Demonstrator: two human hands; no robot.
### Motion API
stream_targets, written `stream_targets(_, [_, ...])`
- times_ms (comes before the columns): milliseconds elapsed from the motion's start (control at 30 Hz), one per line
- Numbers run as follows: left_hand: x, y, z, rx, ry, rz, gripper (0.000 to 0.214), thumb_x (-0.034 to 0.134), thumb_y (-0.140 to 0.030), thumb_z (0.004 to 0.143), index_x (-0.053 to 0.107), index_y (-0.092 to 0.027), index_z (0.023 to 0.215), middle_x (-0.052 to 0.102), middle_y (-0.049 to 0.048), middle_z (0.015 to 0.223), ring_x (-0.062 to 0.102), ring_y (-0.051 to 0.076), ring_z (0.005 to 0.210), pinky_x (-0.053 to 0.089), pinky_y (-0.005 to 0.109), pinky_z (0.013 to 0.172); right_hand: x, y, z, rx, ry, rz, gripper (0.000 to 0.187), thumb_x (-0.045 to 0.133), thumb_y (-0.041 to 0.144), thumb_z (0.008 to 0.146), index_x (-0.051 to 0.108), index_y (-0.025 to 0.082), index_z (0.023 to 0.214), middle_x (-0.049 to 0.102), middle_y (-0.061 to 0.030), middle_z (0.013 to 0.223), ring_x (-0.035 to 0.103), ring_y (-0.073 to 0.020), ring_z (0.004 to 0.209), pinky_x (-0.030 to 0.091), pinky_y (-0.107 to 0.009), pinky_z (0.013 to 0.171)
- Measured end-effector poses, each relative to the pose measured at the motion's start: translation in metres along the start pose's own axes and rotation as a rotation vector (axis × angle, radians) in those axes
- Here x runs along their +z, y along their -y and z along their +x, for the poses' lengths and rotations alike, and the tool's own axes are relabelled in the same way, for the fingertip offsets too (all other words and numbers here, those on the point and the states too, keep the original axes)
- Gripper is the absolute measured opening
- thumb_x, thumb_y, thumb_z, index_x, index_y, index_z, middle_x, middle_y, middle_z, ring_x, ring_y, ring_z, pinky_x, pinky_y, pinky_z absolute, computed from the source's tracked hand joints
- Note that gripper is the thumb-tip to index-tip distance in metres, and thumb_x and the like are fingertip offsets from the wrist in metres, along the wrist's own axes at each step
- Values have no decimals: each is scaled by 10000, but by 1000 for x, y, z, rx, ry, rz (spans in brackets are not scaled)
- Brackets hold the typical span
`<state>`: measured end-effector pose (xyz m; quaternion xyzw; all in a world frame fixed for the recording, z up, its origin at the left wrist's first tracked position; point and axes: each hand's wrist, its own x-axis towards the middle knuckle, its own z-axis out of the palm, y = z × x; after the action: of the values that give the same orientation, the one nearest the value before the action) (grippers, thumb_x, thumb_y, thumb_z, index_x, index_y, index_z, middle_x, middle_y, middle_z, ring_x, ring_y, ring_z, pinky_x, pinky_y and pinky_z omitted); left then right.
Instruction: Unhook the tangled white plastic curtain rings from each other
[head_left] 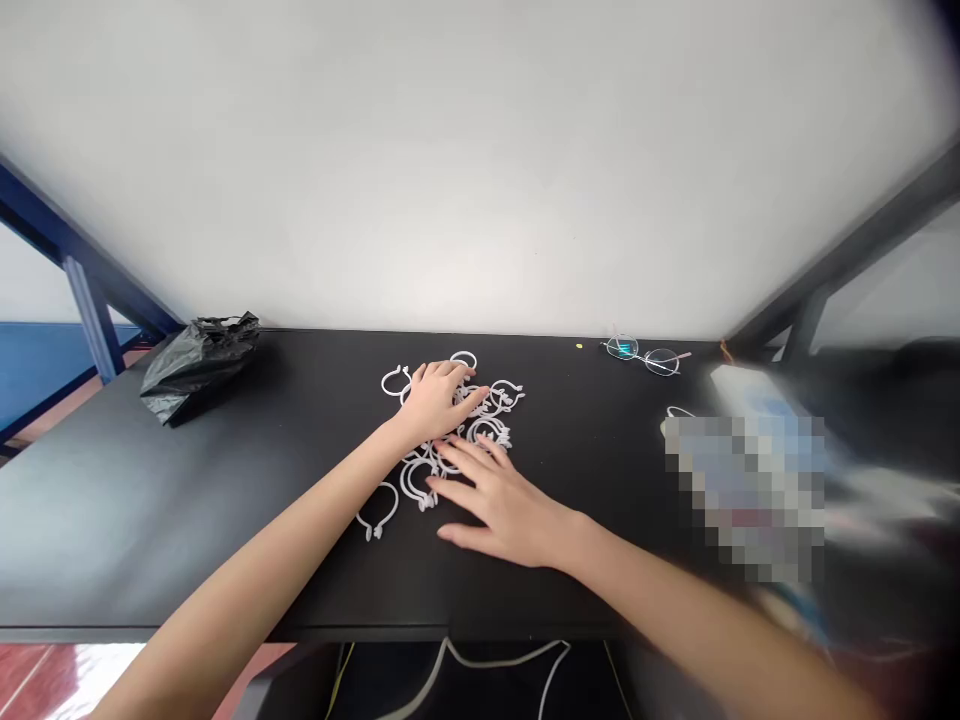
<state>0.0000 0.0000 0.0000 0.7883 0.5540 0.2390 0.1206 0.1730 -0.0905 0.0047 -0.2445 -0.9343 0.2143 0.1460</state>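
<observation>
A loose heap of white open rings [495,428] with small knobbed ends, looking like shower curtain rings, lies in the middle of the black table [315,390]. Over the back of the heap rests my left hand [439,405], palm down with fingers spread, hiding some of the rings. My right hand [510,505] reaches in from the right, its fingers apart and its fingertips at the front rings. Neither hand shows anything gripped. One separate ring [397,500] lies at the front left of the heap, close to my left forearm.
At the back left sits a crumpled black plastic bag [199,365]. Eyeglasses [643,358] lie near the wall at the back right. Blurred, partly pixelated packages [772,400] are on the right. White cables [502,662] hang below the front edge.
</observation>
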Motion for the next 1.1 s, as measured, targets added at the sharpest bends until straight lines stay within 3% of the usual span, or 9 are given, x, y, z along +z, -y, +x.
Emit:
stream_targets(133, [-28, 8, -13, 0, 18, -85, 362, 403, -448, 970, 585, -231, 1195, 670, 65, 1171, 577, 262, 1151, 329, 515, 1088, -12, -16, -4, 139, -117, 44, 282, 575, 326, 935, 684, 223, 1173, 492, -133, 1450, 344, -329, 1416, 205, -588, 1165])
stream_targets(267, [-56, 15, -60, 39, 13, -49, 381, 432, -473, 961, 566, -214, 1207, 624, 98, 1251, 542, 271, 1201, 380, 491, 1070, -18, -26, -4, 256, -349, 92, 283, 578, 313, 925, 658, 274, 1193, 620, -88, 1310, 519, -298, 1278, 293, -568, 1135])
stream_targets(400, [-58, 18, -121, 144, 104, 126, 650, 534, -558, 887, 358, -298, 1456, 371, 115, 1532, 334, 367, 1403, 247, 613, 1139, -21, -39, -3, 409, -606, 69, 308, 553, 328, 919, 623, 256, 1210, 609, -105, 1308, 538, -296, 1245, 409, -509, 1062])
stream_targets(500, [-53, 28, -141, 201, 139, 201, 922, 591, -653, 803, 168, -298, 1541, 185, 134, 1611, 198, 427, 1451, 207, 656, 1135, -23, -53, -2, 510, -605, 58, 393, 537, 370, 916, 558, 230, 1282, 491, -133, 1435, 447, -318, 1335, 358, -541, 1094])
stream_targets(633, [-49, 52, -117, 227, 157, 180, 1068, 617, -703, 747, 79, -263, 1559, 143, 163, 1617, 122, 444, 1464, 188, 661, 1132, -19, -63, -2, 596, -502, 118, 551, 493, 431, 936, 381, 230, 1436, 428, -146, 1485, 388, -315, 1382, 323, -551, 1112])
stream_targets(800, [-42, 67, -65, 282, 229, 90, 1079, 663, -729, 678, 210, -264, 1539, 234, 154, 1595, 149, 431, 1463, 188, 622, 1148, -16, -62, -2, 573, -376, 90, 596, 513, 522, 918, 401, 263, 1444, 289, -123, 1574, 264, -340, 1447, 261, -571, 1135])
stream_targets(867, [-36, 63, -53, 293, 248, 64, 1055, 663, -730, 677, 254, -255, 1525, 267, 152, 1584, 170, 423, 1459, 173, 622, 1151, -17, -63, -1, 560, -328, 83, 645, 548, 556, 888, 406, 270, 1448, 261, -113, 1589, 228, -346, 1460, 247, -571, 1141])
stream_targets(967, [-27, 48, -42, 321, 234, 11, 1020, 682, -708, 676, 308, -237, 1500, 350, 158, 1543, 249, 399, 1437, 198, 596, 1153, -18, -67, 0, 529, -332, 73, 677, 612, 542, 847, 434, 250, 1432, 345, -125, 1550, 263, -332, 1448, 239, -554, 1149])
stream_targets(1100, [-17, 28, -33, 313, 180, -94, 853, 712, -632, 707, 435, -243, 1414, 495, 149, 1429, 389, 355, 1364, 269, 550, 1134, -18, -74, -1, 533, -440, 75, 501, 655, 418, 825, 578, 237, 1286, 504, -119, 1429, 412, -313, 1355, 324, -536, 1105])
